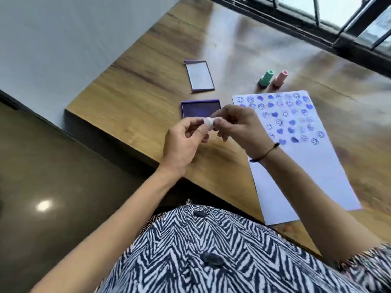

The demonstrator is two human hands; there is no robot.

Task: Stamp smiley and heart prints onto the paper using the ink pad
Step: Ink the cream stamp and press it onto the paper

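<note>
Head view: paper (313,166) on table (137,98), top half covered in purple smileys and hearts. Ink pad (197,107) open, lid (200,75) apart. Left grip (182,144) and right grip (237,125) both pinching white wad (208,123).

The paper (304,157) lies flat on the bench (148,85), toward its right part, and its far half carries the prints. Just behind the far edge of the paper stand two stamps (273,78) side by side, upright. Left of the paper lies the ink pad (196,107), and behind the pad, a little apart, lies its lid (200,75). Above the near edge of the pad, both hands meet: the left hand (184,144) and the right hand (239,127) pinch a small wad (208,123) between them.
</note>
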